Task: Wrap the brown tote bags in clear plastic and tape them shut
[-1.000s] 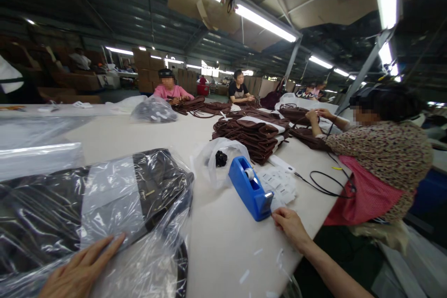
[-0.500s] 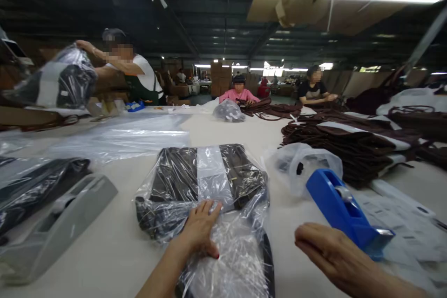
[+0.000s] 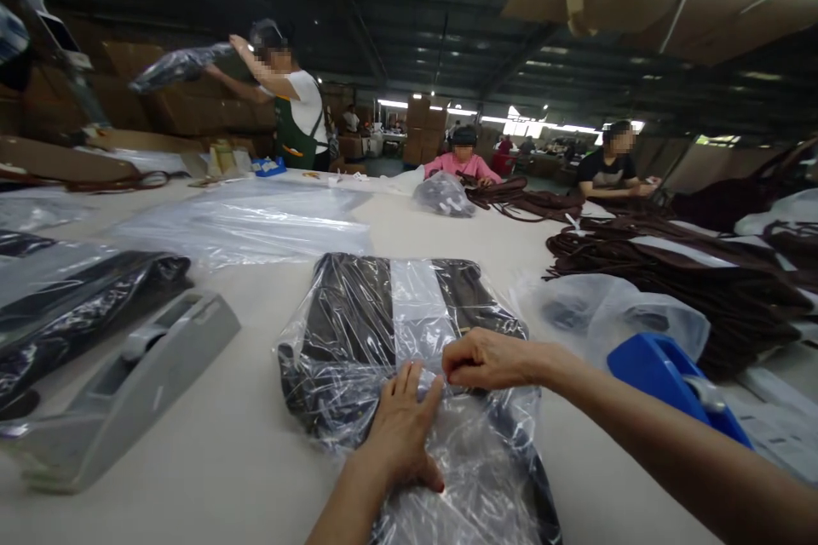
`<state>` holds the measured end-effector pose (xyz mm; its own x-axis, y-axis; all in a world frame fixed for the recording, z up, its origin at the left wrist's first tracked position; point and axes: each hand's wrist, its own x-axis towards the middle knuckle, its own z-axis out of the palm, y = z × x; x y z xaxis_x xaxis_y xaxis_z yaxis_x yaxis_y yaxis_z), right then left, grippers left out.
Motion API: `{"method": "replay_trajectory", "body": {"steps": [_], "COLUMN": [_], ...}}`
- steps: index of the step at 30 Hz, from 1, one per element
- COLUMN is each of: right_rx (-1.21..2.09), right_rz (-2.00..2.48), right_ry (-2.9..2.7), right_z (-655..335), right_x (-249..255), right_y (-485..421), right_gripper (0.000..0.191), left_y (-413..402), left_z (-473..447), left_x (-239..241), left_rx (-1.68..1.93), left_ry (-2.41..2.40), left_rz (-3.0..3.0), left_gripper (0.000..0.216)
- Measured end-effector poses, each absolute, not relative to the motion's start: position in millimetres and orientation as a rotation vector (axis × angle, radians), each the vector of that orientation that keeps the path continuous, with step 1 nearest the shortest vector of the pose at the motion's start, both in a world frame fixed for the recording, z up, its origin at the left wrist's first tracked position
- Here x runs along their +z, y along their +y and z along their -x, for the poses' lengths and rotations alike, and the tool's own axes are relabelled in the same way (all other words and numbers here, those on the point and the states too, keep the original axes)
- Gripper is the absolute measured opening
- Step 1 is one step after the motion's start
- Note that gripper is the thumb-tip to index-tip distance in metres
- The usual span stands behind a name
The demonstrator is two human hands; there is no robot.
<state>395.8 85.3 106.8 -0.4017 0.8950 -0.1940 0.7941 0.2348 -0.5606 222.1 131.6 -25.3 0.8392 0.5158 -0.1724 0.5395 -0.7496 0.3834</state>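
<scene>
A dark brown folded bag (image 3: 345,315) in a clear plastic sleeve lies before me, with a pale strip across its middle. My left hand (image 3: 406,430) rests spread on the sleeve, pressing the crumpled clear plastic (image 3: 482,460) at the near side. Just beyond and to the right, my right hand (image 3: 482,359) touches the package near the pale strip. Its fingers are curled closed; whatever is between them is hidden. To the right of my right forearm stands a blue tape dispenser (image 3: 671,383), partly cut off by the arm.
A grey tape dispenser (image 3: 141,375) and another wrapped dark bag (image 3: 83,315) lie to the left. Flat clear sleeves (image 3: 256,221) are beyond them. Brown bags (image 3: 677,272) are piled at right, beside a translucent plastic bag (image 3: 594,306). Co-workers are around the far table.
My right hand has moved left from beside the blue dispenser onto the package. My left hand stays on the plastic. The view has turned left, and a co-worker at far left swings a wrapped bag.
</scene>
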Motion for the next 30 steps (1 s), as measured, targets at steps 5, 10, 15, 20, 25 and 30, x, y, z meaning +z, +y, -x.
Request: {"method": "replay_trajectory", "body": {"steps": [5, 10, 15, 20, 25, 30], "right_rx": [1.099, 0.714, 0.57, 0.544, 0.629, 0.741], "right_rz": [1.576, 1.898, 1.96, 2.111, 2.306, 2.183], "right_ry": [-2.401, -2.6, -2.644, -2.559, -2.276, -2.254], "right_z": [-394, -391, -392, -399, -411, -423], "right_x": [100, 73, 53, 37, 22, 36], "right_y": [116, 146, 162, 170, 176, 169], "right_gripper": [0.013, 0.014, 0.013, 0.026, 0.046, 0.022], "left_y": [134, 135, 135, 132, 132, 134], "left_z": [-221, -224, -224, -221, -222, -221], "left_x": [-28, -32, -30, -22, -24, -25], "left_rx": [-0.051, -0.077, -0.096, -0.042, -0.014, 0.004], "left_ry": [0.743, 0.752, 0.761, 0.773, 0.775, 0.764], "left_rz": [-2.541, -2.534, -2.52, -2.514, -2.521, -2.512], "left_gripper": [0.125, 0.127, 0.125, 0.118, 0.121, 0.12]}}
